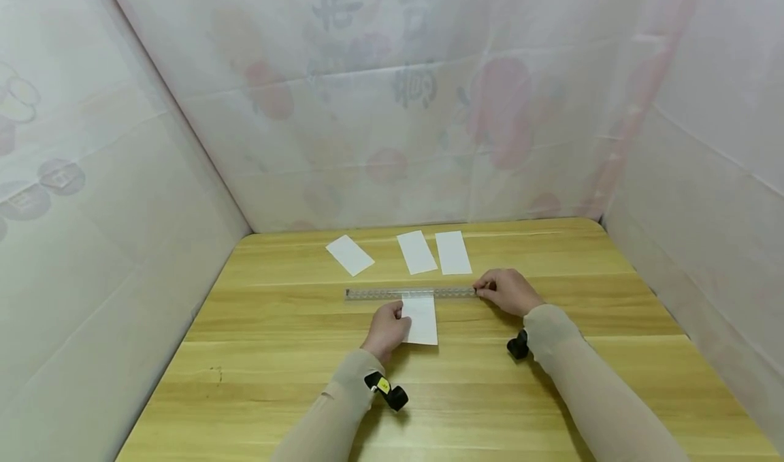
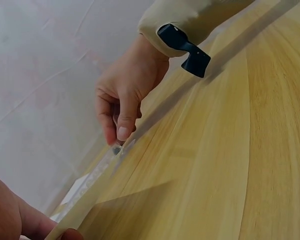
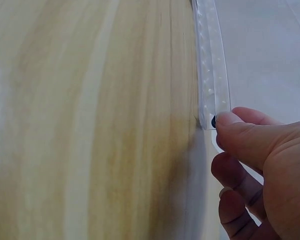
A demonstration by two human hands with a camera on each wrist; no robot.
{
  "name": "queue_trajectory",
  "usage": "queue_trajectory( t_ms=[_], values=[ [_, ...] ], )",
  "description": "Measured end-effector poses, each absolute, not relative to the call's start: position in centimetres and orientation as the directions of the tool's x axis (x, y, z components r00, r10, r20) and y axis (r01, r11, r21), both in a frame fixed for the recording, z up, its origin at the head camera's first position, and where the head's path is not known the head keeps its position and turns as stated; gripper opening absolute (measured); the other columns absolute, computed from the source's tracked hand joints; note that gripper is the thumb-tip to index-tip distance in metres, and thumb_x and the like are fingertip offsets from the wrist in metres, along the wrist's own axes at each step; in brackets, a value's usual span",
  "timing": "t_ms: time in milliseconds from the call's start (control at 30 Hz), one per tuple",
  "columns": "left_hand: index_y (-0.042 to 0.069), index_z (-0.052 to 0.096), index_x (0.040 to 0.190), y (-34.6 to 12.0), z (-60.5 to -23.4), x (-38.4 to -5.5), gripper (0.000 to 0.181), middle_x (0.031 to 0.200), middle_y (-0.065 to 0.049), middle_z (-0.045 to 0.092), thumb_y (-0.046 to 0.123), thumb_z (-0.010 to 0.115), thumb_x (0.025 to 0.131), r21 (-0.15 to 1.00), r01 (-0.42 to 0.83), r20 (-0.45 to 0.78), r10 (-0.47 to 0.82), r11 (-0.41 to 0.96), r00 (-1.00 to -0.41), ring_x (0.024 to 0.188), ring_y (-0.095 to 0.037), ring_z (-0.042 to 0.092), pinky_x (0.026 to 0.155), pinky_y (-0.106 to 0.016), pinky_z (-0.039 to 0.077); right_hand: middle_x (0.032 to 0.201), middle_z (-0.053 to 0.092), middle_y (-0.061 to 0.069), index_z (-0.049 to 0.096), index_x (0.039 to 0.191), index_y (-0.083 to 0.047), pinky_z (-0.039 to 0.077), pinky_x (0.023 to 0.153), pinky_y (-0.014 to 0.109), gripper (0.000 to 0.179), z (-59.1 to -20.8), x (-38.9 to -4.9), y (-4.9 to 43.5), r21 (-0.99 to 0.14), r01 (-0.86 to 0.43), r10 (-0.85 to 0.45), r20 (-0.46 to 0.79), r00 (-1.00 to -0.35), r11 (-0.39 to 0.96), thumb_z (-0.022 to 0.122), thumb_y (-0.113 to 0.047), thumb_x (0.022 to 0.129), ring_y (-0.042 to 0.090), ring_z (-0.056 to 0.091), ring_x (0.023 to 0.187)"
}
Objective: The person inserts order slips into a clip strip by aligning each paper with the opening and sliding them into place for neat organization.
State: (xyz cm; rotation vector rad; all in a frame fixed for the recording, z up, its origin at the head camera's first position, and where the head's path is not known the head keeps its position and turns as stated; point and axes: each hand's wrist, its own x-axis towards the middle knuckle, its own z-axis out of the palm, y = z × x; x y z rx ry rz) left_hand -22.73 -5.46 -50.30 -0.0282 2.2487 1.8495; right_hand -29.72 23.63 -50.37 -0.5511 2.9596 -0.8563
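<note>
1. Pinching card [image 1: 420, 320] by its left edge with left hand [image 1: 387, 328], thumb and fingers parted only by its thickness.
2. Pinching dark-tipped right end of strip [image 1: 410, 293] with right hand [image 1: 508, 293], thumb against finger, no wider than strip; other fingers curled loosely.
3. Located mid-desk [image 1: 275, 380], between both hands; card meeting strip near its middle. Under or just against it, cannot tell.
4. Gripped at end probably to steady strip and leave its length free; card held at side probably to keep its far end free to line up.
5. Strip: long axis left-right, roughly parallel to desk's far edge. Card: long axis front-back, nearly square to strip.
6. Beyond strip, lying apart: left card [image 1: 350, 255], skewed most; middle card [image 1: 418, 252], slightly skewed; right card [image 1: 454, 252], straightest.
</note>
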Motion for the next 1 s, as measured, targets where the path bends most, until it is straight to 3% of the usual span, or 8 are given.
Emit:
queue_trajectory(
  t_ms=[133,233,300,367,433,600,700,1000],
  values=[
    [0.0,0.045,0.09,-5.2,-50.1,-22.8,0.007,0.064,0.0,0.026,-0.006,0.048,0.089,0.97,-0.155,-0.183,0.14,0.189,-0.973,0.054,-0.014,0.023,0.052,-0.027,0.024,0.096,0.069,-0.005,0.075,0.1,-0.018,0.051,0.072,0.037,0.012,-50.3,-29.8,23.6,-0.53,-0.332,-0.336,0.092,-0.937,0.78,0.069,-0.016,0.09,0.012,0.06,0.081],
    [0.002,0.039,0.08,-5.1,-50.2,-22.9,0.015,0.064,-0.001,0.027,-0.007,0.048,0.087,0.969,-0.15,-0.18,0.144,0.198,-0.973,0.054,-0.014,0.024,0.051,-0.026,0.025,0.096,0.069,-0.005,0.075,0.1,-0.019,0.051,0.072,0.037,0.012,-50.4,-29.8,23.6,-0.531,-0.334,-0.338,0.092,-0.937,0.779,0.069,-0.016,0.09,0.012,0.06,0.081],
    [-0.005,0.05,0.089,-5.0,-50.3,-23.0,0.002,0.067,-0.002,0.03,-0.007,0.049,0.087,0.966,-0.159,-0.189,0.137,0.206,-0.972,0.056,-0.014,0.027,0.051,-0.025,0.026,0.096,0.069,-0.005,0.075,0.1,-0.019,0.051,0.073,0.037,0.012,-50.4,-29.8,23.6,-0.53,-0.333,-0.34,0.088,-0.936,0.78,0.069,-0.016,0.09,0.011,0.06,0.081],
    [-0.013,0.054,0.117,-4.8,-50.3,-23.0,0.031,0.071,-0.003,0.034,-0.006,0.051,0.087,0.963,-0.168,-0.198,0.13,0.212,-0.972,0.06,-0.014,0.03,0.052,-0.024,0.027,0.096,0.069,-0.005,0.075,0.1,-0.019,0.051,0.072,0.037,0.012,-50.4,-29.8,23.6,-0.531,-0.331,-0.339,0.086,-0.937,0.78,0.069,-0.017,0.09,0.011,0.06,0.081],
    [-0.013,0.042,0.138,-4.7,-50.4,-23.0,0.052,0.077,-0.005,0.039,-0.005,0.053,0.088,0.961,-0.17,-0.199,0.122,0.217,-0.972,0.066,-0.015,0.035,0.054,-0.024,0.031,0.096,0.07,-0.005,0.075,0.1,-0.018,0.051,0.072,0.037,0.012,-50.3,-29.8,23.7,-0.536,-0.332,-0.339,0.088,-0.937,0.776,0.069,-0.016,0.09,0.012,0.06,0.081],
    [-0.013,0.042,0.137,-4.3,-50.4,-23.2,0.052,0.082,-0.006,0.041,-0.004,0.055,0.088,0.959,-0.168,-0.197,0.114,0.227,-0.974,0.078,-0.018,0.04,0.06,-0.026,0.034,0.097,0.07,-0.005,0.075,0.1,-0.018,0.051,0.073,0.038,0.012,-50.3,-29.9,23.7,-0.533,-0.336,-0.338,0.097,-0.936,0.776,0.069,-0.016,0.09,0.012,0.061,0.081],
    [-0.011,0.052,0.125,-4.2,-50.4,-23.3,0.038,0.078,-0.006,0.04,-0.004,0.055,0.088,0.959,-0.17,-0.2,0.112,0.227,-0.973,0.075,-0.018,0.039,0.059,-0.027,0.033,0.097,0.07,-0.005,0.075,0.1,-0.018,0.051,0.073,0.037,0.012,-50.3,-29.8,23.7,-0.532,-0.335,-0.34,0.093,-0.936,0.777,0.069,-0.016,0.09,0.012,0.061,0.082],
    [-0.01,0.041,0.139,-4.1,-50.6,-23.2,0.054,0.096,-0.01,0.052,-0.001,0.058,0.089,0.954,-0.175,-0.208,0.117,0.243,-0.971,0.081,-0.017,0.048,0.061,-0.024,0.041,0.099,0.07,-0.004,0.075,0.101,-0.018,0.051,0.074,0.038,0.012,-50.5,-29.7,23.5,-0.534,-0.327,-0.333,0.089,-0.939,0.78,0.069,-0.016,0.09,0.012,0.061,0.083]
  ],
)
